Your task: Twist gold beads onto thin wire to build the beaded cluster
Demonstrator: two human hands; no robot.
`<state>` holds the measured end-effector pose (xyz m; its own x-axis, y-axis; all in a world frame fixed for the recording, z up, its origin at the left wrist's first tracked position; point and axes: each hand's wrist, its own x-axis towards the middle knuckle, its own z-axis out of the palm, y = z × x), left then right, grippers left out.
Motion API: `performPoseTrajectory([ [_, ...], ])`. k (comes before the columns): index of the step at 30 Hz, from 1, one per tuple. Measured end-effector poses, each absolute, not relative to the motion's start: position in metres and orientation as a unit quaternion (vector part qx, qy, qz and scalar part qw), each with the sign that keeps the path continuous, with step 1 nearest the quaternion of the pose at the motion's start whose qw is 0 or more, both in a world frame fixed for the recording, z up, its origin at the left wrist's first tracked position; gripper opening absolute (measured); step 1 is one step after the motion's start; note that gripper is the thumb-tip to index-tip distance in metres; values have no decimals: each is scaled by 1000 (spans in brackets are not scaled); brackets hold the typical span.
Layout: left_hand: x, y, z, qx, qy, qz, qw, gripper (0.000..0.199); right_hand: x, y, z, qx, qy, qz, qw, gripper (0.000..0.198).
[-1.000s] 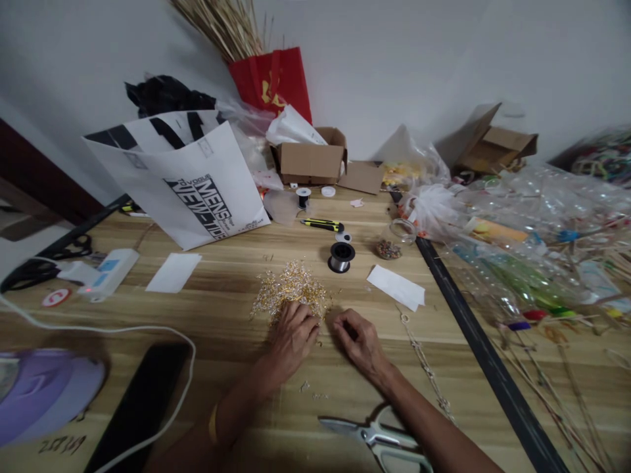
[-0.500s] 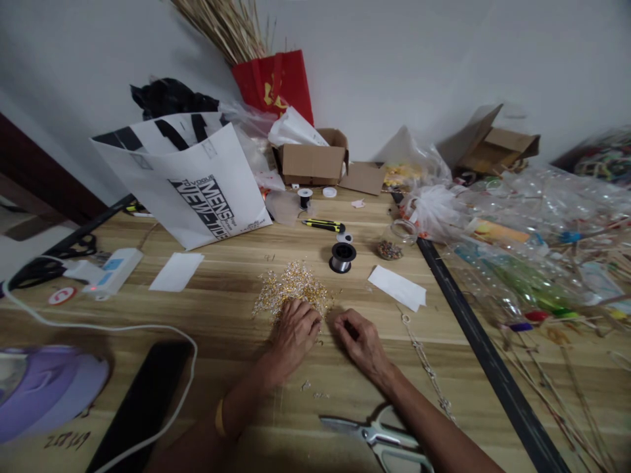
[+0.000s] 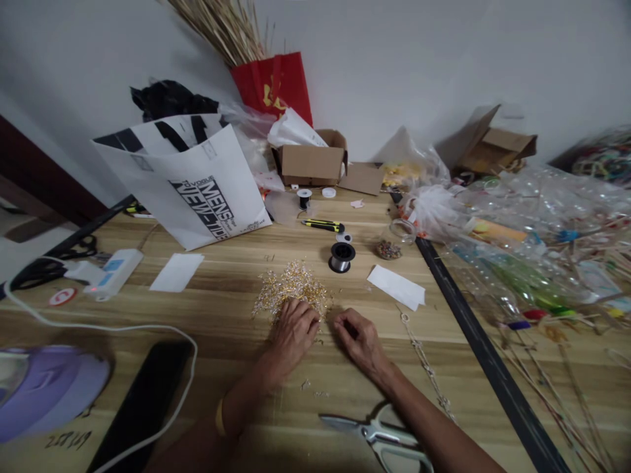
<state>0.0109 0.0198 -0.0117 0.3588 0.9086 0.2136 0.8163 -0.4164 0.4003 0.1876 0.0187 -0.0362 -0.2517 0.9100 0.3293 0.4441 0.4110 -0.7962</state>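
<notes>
Barely any change vs. 0.5 s & 1 s ago: both hands in approx. the same spot, same curl; pile of tiny gold & clear pieces (image 3: 293, 282) looks the same too. Only the view's shifted a bit since the 1 s one, w/ the white bag (image 3: 197, 190) now a touch further R in it. L hand (image 3: 296, 327): palm down at the pile's near edge, fingers bent, partly closed, tips hidden, so can't tell if it's got a piece. Its arm comes up from bottom L (yellow bangle (image 3: 219, 418) on it, btw). R hand (image 3: 362, 338): just R of the pile, nr the L hand but apart, fingers curled in a loose ring; can't tell what, if anything, it pinches. R forearm slants up from bottom R, scissors (image 3: 365, 431) on its L, chain-like strand (image 3: 426, 365) on its R.
</notes>
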Motion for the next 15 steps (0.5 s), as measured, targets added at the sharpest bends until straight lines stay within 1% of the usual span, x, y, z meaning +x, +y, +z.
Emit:
performPoseTrajectory([
  [7,9,19,-10,818,514,224,125,12,188,19,-35,-462,-740,283,399,15],
  [15,8,21,-10,810,518,252,113,14,188,19,-35,-461,-740,285,398,17],
])
